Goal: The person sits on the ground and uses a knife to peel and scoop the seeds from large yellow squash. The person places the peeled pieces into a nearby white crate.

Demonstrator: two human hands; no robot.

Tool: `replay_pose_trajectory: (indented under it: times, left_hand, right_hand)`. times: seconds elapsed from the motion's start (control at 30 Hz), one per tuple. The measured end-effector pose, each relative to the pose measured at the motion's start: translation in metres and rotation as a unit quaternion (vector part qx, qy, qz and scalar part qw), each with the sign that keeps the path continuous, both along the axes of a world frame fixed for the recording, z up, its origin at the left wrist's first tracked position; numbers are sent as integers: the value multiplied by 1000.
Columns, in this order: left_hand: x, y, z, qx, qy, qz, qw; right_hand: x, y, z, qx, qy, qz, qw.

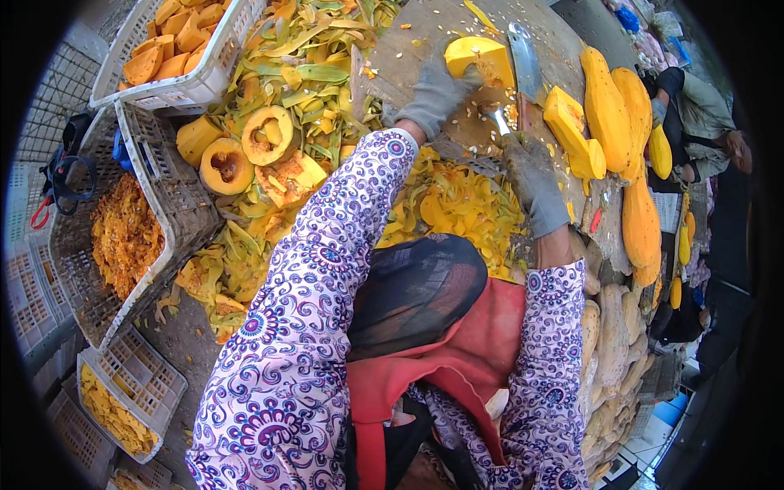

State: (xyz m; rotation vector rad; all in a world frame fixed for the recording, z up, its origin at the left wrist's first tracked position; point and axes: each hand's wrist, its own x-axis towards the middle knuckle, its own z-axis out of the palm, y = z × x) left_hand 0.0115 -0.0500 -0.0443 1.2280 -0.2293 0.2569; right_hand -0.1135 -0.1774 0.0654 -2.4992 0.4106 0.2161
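Note:
My left hand, in a grey work glove, steadies a cut piece of peeled pumpkin on the wooden board. Its hollow side, with stringy pulp and seeds, faces right. My right hand, gloved too, grips a metal spoon-like scraper just below the piece; the handle is mostly hidden in the fist. A broad-bladed knife lies on the board to the right of the piece, its wooden handle towards me. Loose seeds are scattered around.
Cut pumpkin chunks and whole peeled pumpkins line the board's right side. Peelings heap at left, with hollow pumpkin rings. Crates hold orange pieces and pulp. Unpeeled pumpkins are piled lower right. Another person sits at far right.

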Motion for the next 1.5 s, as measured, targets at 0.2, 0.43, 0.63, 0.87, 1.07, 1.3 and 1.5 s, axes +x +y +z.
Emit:
replay_pose_trajectory:
  times: [0.2,0.43,0.63,0.87,1.07,1.3,1.5]
  left_hand:
    - [-6,-4,1,-23,-17,-22,999]
    - [-12,-11,4,128,-100,41,986]
    - [-19,-11,9,244,-192,41,950]
    - [-17,-13,9,254,-211,53,942]
    - [-16,-17,6,269,-216,68,936]
    - [-15,-25,8,273,-214,45,937]
    - [-16,-25,11,265,-205,28,942]
  right_hand:
    - [6,-8,-24,153,140,-128,970]
    - [9,-13,-12,221,-29,-80,972]
    - [-13,-12,29,265,-52,-170,948]
    - [-4,7,23,274,-28,-145,950]
    - [-8,6,36,271,9,-150,951]
    - [-9,6,37,260,1,-148,954]
    - [-12,-30,18,228,41,-115,966]
